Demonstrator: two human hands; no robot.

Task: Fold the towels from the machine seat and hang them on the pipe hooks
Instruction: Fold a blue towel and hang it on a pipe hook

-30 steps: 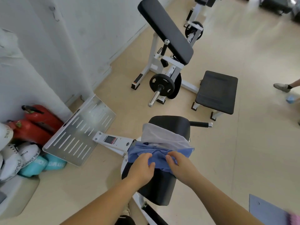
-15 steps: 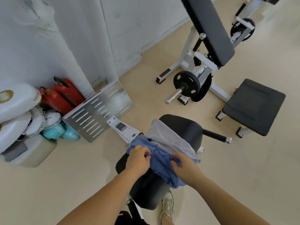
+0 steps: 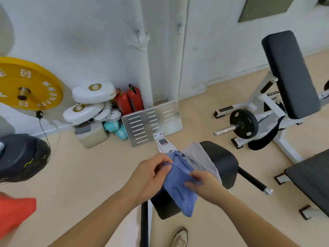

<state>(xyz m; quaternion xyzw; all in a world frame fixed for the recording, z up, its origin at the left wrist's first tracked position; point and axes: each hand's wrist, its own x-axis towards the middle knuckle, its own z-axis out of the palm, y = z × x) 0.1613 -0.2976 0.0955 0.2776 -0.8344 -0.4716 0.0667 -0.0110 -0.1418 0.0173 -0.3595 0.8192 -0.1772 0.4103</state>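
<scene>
I see open floor (image 3: 92,175) left of the seat (image 3: 220,161), while the footplate (image 3: 153,122), pads (image 3: 92,93) and extinguishers (image 3: 134,100) crowd the base of the pipe (image 3: 142,68).

Black machine seat (image 3: 224,164) bears a grey towel (image 3: 200,157) (draped across) and a blue towel (image 3: 178,188).

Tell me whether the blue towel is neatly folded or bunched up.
Bunched up, not folded. The blue towel hangs crumpled off the seat edge, pinched by the left hand and right hand.
</scene>
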